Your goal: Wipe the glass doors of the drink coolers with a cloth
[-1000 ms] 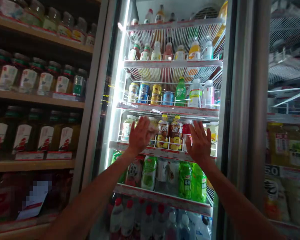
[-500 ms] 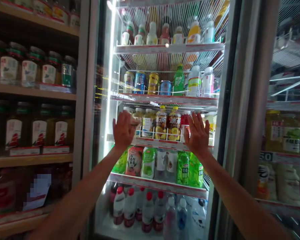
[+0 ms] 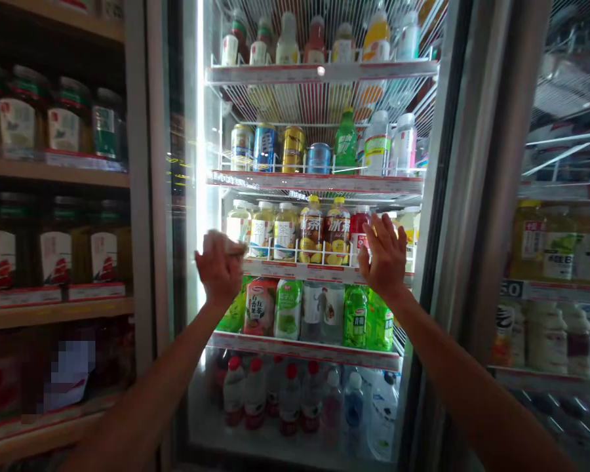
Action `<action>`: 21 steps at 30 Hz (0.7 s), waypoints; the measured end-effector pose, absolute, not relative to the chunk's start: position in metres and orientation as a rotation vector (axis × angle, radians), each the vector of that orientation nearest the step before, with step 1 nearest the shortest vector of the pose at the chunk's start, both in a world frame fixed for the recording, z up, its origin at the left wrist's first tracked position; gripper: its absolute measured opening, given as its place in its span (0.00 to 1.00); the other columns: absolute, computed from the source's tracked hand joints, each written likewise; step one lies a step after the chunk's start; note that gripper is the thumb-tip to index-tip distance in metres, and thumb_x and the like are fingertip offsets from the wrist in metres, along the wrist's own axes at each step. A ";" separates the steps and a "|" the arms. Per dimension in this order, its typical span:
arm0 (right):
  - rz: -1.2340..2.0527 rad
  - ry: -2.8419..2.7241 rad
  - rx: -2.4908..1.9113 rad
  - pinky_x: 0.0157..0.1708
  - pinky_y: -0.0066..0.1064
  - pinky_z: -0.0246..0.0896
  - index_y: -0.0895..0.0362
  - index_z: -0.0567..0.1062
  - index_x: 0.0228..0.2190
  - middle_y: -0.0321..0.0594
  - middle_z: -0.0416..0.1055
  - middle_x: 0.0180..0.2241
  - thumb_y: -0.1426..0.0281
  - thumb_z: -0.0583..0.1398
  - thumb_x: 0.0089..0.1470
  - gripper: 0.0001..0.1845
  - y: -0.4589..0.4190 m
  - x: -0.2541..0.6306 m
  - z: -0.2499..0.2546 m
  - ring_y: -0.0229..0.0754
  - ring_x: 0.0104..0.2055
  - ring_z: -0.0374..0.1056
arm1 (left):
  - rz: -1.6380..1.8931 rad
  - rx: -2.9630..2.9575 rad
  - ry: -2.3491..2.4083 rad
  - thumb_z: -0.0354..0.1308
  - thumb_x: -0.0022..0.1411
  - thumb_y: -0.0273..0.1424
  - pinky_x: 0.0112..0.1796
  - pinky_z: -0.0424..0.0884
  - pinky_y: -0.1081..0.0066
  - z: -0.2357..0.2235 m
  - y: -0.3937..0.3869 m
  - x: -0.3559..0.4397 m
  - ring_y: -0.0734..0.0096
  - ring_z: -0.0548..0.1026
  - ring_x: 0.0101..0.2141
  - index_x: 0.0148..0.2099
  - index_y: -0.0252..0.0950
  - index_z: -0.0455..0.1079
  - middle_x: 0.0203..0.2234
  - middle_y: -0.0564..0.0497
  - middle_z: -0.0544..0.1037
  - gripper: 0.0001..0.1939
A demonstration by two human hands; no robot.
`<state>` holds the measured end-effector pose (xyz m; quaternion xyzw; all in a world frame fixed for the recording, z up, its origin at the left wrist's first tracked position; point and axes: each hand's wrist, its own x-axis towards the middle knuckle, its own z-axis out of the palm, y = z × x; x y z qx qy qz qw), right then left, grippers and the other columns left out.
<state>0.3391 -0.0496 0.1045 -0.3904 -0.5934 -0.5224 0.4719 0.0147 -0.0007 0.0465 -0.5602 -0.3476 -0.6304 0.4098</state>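
Observation:
Before me stands a lit drinks fridge behind a glass door (image 3: 295,446) that carries reflections. My left hand (image 3: 219,270) is raised against the left part of the glass, at the level of the tea bottles. A pale, folded thing that looks like a cloth (image 3: 231,246) is under its fingers; blur hides its edges. My right hand (image 3: 386,259) lies on the glass at the right with its fingers spread, holding nothing. Between the hands, behind the glass, are two iced tea bottles (image 3: 324,229) with yellow caps.
Metal door frames (image 3: 482,196) flank the glass. At the left, wooden shelves (image 3: 54,170) hold jars with white labels. Another fridge with bottles (image 3: 563,242) stands at the right. Red-capped bottles (image 3: 255,393) line the bottom of the middle fridge.
My left hand has moved left and down across the glass with the pale cloth. My right hand stays nearly in place. The view has shifted slightly.

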 end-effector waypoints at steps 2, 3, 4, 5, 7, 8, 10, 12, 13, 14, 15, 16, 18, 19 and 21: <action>-1.270 -1.450 -0.965 0.60 0.47 0.41 0.56 0.59 0.55 0.42 0.56 0.59 0.69 0.49 0.54 0.26 -0.050 0.338 0.104 0.45 0.63 0.45 | -1.719 -1.257 -0.982 0.35 0.65 0.34 0.55 0.48 0.39 0.050 0.003 0.010 0.48 0.43 0.62 0.65 0.36 0.34 0.63 0.39 0.42 0.29; -1.265 -1.449 -0.966 0.60 0.47 0.40 0.55 0.59 0.55 0.42 0.56 0.59 0.69 0.49 0.54 0.26 -0.050 0.338 0.104 0.45 0.64 0.45 | -1.721 -1.256 -1.009 0.35 0.65 0.34 0.55 0.49 0.41 0.048 0.003 0.016 0.50 0.43 0.62 0.65 0.35 0.34 0.63 0.39 0.41 0.29; -1.261 -1.449 -0.963 0.60 0.47 0.40 0.55 0.60 0.55 0.42 0.56 0.59 0.70 0.49 0.54 0.26 -0.050 0.337 0.104 0.45 0.64 0.45 | -1.690 -1.298 -1.014 0.38 0.64 0.35 0.56 0.51 0.45 0.044 0.001 0.025 0.53 0.45 0.62 0.65 0.36 0.39 0.63 0.41 0.45 0.29; -1.257 -1.451 -0.960 0.60 0.46 0.40 0.55 0.60 0.55 0.42 0.56 0.59 0.70 0.49 0.54 0.26 -0.050 0.337 0.104 0.45 0.64 0.45 | -1.606 -1.405 -0.986 0.41 0.63 0.36 0.57 0.53 0.49 0.038 -0.002 0.035 0.56 0.48 0.61 0.64 0.37 0.44 0.62 0.43 0.51 0.28; -1.254 -1.451 -0.950 0.61 0.46 0.40 0.54 0.61 0.54 0.41 0.57 0.58 0.70 0.50 0.54 0.25 -0.050 0.338 0.104 0.44 0.63 0.46 | -1.315 -1.712 -0.838 0.47 0.60 0.38 0.57 0.56 0.57 0.027 -0.008 0.049 0.62 0.56 0.59 0.59 0.40 0.56 0.57 0.47 0.61 0.25; -1.256 -1.451 -0.941 0.61 0.45 0.40 0.55 0.62 0.54 0.42 0.58 0.58 0.70 0.50 0.54 0.25 -0.050 0.339 0.103 0.44 0.63 0.46 | -1.175 -1.831 -0.768 0.48 0.59 0.39 0.58 0.56 0.59 0.024 -0.010 0.049 0.63 0.59 0.58 0.57 0.42 0.60 0.55 0.49 0.65 0.23; -1.260 -1.448 -0.926 0.61 0.44 0.40 0.55 0.62 0.54 0.41 0.59 0.57 0.70 0.50 0.54 0.24 -0.050 0.340 0.103 0.44 0.63 0.47 | -1.099 -1.878 -0.749 0.48 0.59 0.39 0.58 0.54 0.57 0.023 -0.008 0.034 0.63 0.61 0.56 0.56 0.44 0.61 0.55 0.51 0.66 0.22; -1.261 -1.445 -0.924 0.61 0.44 0.41 0.54 0.62 0.54 0.41 0.59 0.57 0.70 0.49 0.54 0.24 -0.050 0.340 0.102 0.44 0.63 0.47 | -1.327 -1.669 -0.900 0.44 0.61 0.40 0.58 0.50 0.51 0.029 -0.002 0.009 0.58 0.58 0.58 0.59 0.42 0.56 0.58 0.49 0.59 0.24; -1.256 -1.445 -0.931 0.60 0.44 0.41 0.54 0.61 0.54 0.41 0.59 0.57 0.70 0.49 0.54 0.25 -0.049 0.340 0.102 0.44 0.63 0.47 | -1.491 -1.501 -0.991 0.41 0.63 0.39 0.58 0.50 0.47 0.032 0.001 -0.003 0.54 0.55 0.59 0.62 0.40 0.52 0.60 0.47 0.55 0.26; -1.247 -1.447 -0.942 0.60 0.45 0.41 0.53 0.60 0.55 0.40 0.59 0.58 0.70 0.49 0.54 0.26 -0.049 0.340 0.101 0.44 0.63 0.47 | -1.621 -1.357 -1.052 0.39 0.64 0.39 0.57 0.49 0.44 0.034 0.004 -0.010 0.50 0.52 0.60 0.63 0.39 0.47 0.62 0.45 0.51 0.27; -1.236 -1.451 -0.954 0.60 0.46 0.40 0.53 0.59 0.56 0.40 0.58 0.58 0.70 0.49 0.54 0.27 -0.049 0.339 0.101 0.45 0.63 0.47 | -1.700 -1.265 -1.076 0.37 0.64 0.38 0.56 0.48 0.41 0.034 0.006 -0.011 0.47 0.49 0.60 0.64 0.36 0.43 0.63 0.42 0.47 0.28; -1.226 -1.456 -0.965 0.60 0.47 0.40 0.52 0.57 0.57 0.40 0.57 0.58 0.70 0.48 0.54 0.28 -0.049 0.338 0.101 0.46 0.63 0.47 | -1.732 -1.232 -1.071 0.36 0.64 0.37 0.55 0.49 0.40 0.032 0.007 -0.006 0.45 0.47 0.61 0.65 0.34 0.41 0.63 0.40 0.45 0.28; -1.211 -1.467 -0.981 0.60 0.49 0.39 0.51 0.55 0.58 0.40 0.56 0.59 0.70 0.48 0.54 0.29 -0.049 0.336 0.099 0.48 0.63 0.46 | -1.671 -1.321 -0.997 0.40 0.63 0.36 0.56 0.51 0.45 0.022 0.002 0.019 0.50 0.48 0.61 0.64 0.35 0.43 0.62 0.41 0.48 0.29; -1.210 -1.469 -0.986 0.60 0.49 0.39 0.51 0.54 0.58 0.40 0.55 0.59 0.70 0.48 0.54 0.30 -0.049 0.336 0.099 0.48 0.63 0.46 | -1.563 -1.444 -0.923 0.43 0.62 0.36 0.57 0.52 0.50 0.016 -0.001 0.035 0.55 0.50 0.61 0.64 0.36 0.46 0.61 0.42 0.52 0.28; -1.214 -1.463 -0.991 0.60 0.49 0.39 0.52 0.53 0.59 0.41 0.54 0.60 0.69 0.49 0.54 0.30 -0.049 0.335 0.096 0.48 0.64 0.45 | -1.255 -1.727 -0.713 0.47 0.61 0.35 0.58 0.52 0.58 0.005 -0.008 0.062 0.63 0.55 0.59 0.61 0.40 0.52 0.58 0.47 0.60 0.26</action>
